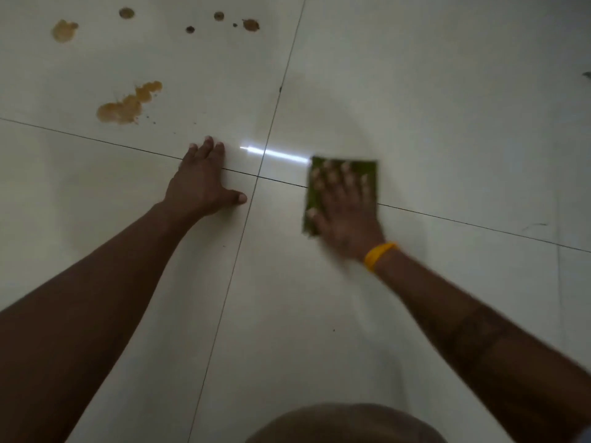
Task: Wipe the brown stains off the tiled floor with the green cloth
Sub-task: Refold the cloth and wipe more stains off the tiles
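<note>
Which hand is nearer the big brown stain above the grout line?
Left. The left hand rests flat just below and right of the big brown stain; the right hand presses the green cloth far to its right.

**Open floor, one hand in the way**

The tiled floor (415, 91) lies bare ahead and to the right of the green cloth (343, 174). Toward the brown stains (124, 107) at upper left, the left hand (200, 183) rests flat on the tiles between cloth and stains; bare floor passes beyond its fingers (208, 145).
</note>
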